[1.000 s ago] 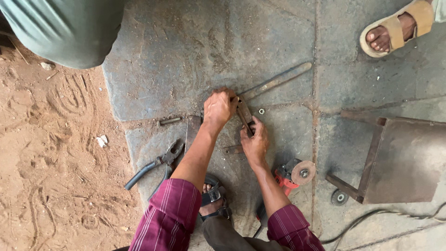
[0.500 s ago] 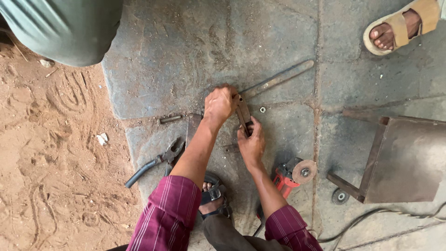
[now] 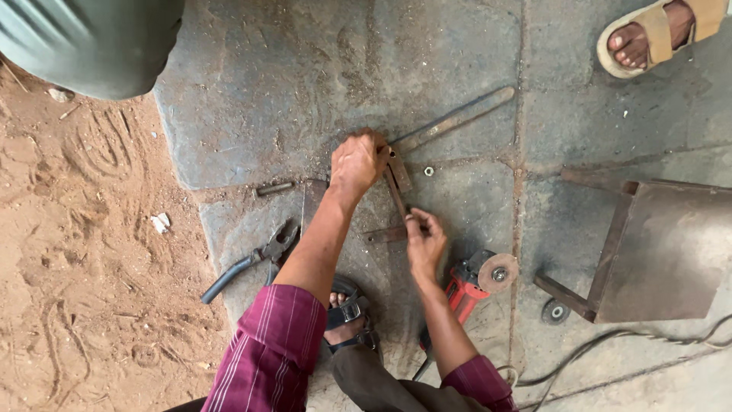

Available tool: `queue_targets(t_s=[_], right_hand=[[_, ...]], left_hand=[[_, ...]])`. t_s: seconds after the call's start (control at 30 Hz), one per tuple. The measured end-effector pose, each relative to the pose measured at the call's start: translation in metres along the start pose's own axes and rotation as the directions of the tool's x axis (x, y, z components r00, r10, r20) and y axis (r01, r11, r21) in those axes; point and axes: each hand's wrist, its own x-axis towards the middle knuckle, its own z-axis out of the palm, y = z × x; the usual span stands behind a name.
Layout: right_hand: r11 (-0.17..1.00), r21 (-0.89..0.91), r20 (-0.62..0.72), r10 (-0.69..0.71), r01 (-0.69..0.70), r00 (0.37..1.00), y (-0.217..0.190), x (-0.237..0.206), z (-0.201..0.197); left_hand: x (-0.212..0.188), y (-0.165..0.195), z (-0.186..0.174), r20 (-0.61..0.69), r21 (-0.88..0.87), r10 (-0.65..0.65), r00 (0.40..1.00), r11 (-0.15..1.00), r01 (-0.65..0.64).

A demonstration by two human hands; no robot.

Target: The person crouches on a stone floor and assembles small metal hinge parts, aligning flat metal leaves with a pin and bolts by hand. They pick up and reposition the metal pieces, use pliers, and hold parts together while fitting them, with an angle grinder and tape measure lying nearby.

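**Two hands on rusty flat bars on a stone floor**

The left hand [image 3: 357, 164] is closed over the joint where several rusty flat bars [image 3: 398, 183] meet, near the middle of the stone floor [image 3: 259, 91]; its fingers curl down over the metal, so what lies under the palm is hidden. The right hand [image 3: 424, 243] sits just below, fingers pinched on the lower end of a narrow bar where it meets a short crosswise strip [image 3: 385, 234]; whether it grips the bar or only presses it cannot be told. A longer flat bar [image 3: 457, 118] runs from the joint toward the floor's upper right.

A small nut [image 3: 428, 172] lies just right of the joint. A short metal pin [image 3: 274, 188] lies to the left, by a seam in the slabs. Pliers [image 3: 255, 259] with dark handles lie near the floor's left edge, partly covered by the left forearm in its maroon striped sleeve. A red angle grinder [image 3: 476, 281] rests just right of the right wrist, its cord trailing off at the bottom. A rusty metal frame with a flat plate [image 3: 663, 252] stands at the right and is cut off by the edge; a small wheel [image 3: 554, 311] lies beside it.

Another person's sandalled foot [image 3: 656, 34] shows at the top right, and a grey-green garment [image 3: 91, 38] fills the top left, both cut off. The wearer's own sandalled foot [image 3: 347, 313] peeks out between the arms.
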Motion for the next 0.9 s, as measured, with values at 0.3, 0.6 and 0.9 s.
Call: queue_targets(t_s=[0.3,0.6,0.9], right_hand=[[0.985,0.087,0.123,0.140,-0.151,0.983,0.007,0.019,-0.002],[0.975,0.111,0.154,0.175,-0.193,0.972,0.011,0.022,-0.005],[0.969,0.136,0.170,0.182,-0.207,0.968,0.009,0.027,-0.001]], left_hand=[[-0.001,0.001,-0.001,-0.056,-0.020,0.060,0.997,0.998,-0.061],[0.002,0.003,-0.001,0.013,0.015,-0.004,1.000,1.000,0.004],[0.003,-0.001,0.004,0.008,-0.002,-0.009,1.000,1.000,0.009]])
